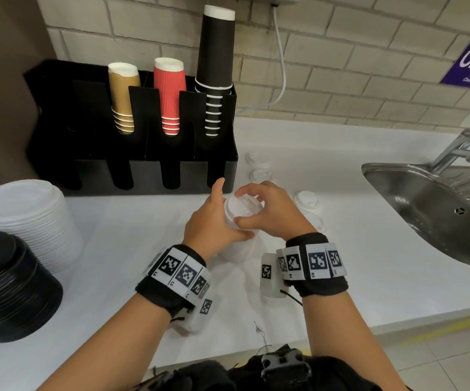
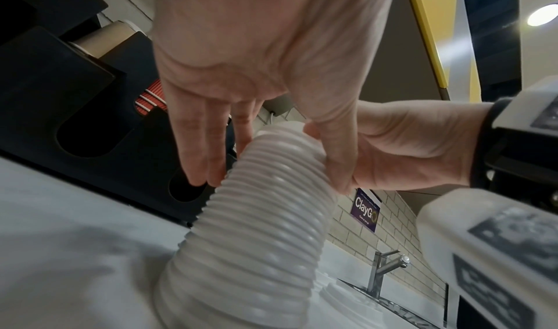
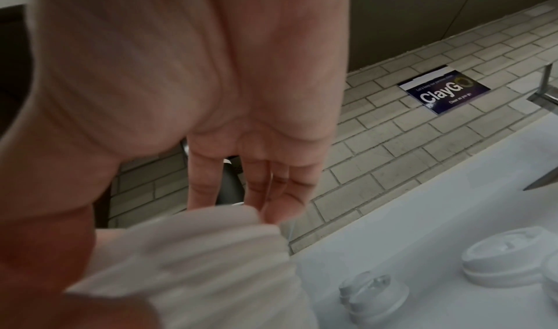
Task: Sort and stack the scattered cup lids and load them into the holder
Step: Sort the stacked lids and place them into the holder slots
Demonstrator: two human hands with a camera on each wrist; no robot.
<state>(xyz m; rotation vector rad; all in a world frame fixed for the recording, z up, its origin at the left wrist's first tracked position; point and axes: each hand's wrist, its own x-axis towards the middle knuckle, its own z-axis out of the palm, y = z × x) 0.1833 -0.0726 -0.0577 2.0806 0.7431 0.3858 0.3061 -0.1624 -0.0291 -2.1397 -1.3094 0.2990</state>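
White lids (image 1: pixel 242 210) stack tall between both hands.
We clasp them with left hand (image 1: pixel 214 221) and right hand (image 1: pixel 270 213), squaring ridges first.

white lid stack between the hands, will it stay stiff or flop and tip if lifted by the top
Probably bendy: the white lid stack already curves in the left wrist view. Tall and narrow, it may tip or split without the left hand and right hand steadying it. Likely light, being thin plastic.
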